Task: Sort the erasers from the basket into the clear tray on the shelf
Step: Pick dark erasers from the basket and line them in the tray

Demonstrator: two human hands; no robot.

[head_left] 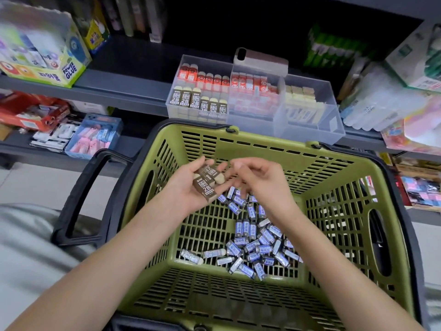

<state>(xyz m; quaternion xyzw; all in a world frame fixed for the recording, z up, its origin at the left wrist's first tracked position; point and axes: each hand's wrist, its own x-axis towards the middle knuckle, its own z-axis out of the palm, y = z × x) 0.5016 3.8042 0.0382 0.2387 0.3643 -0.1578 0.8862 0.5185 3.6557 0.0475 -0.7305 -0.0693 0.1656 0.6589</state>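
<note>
brown-sleeved 2b erasers (207, 181) lie cupped in the upturned left hand (183, 193) above the green plastic slatted basket (334, 168). the right hand (260, 180), beside it, has curled, blurred fingers; whether it grips anything is unclear. the clear plastic tray (310, 136) sits on the shelf behind.

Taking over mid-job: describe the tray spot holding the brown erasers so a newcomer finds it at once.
On the dark shelf just behind the green basket stands a clear tray with three sections. Look in the left section, front row: brown erasers standing upright, marked 2B. The row behind them and the middle section are red, and the right section is pale yellow.
</note>
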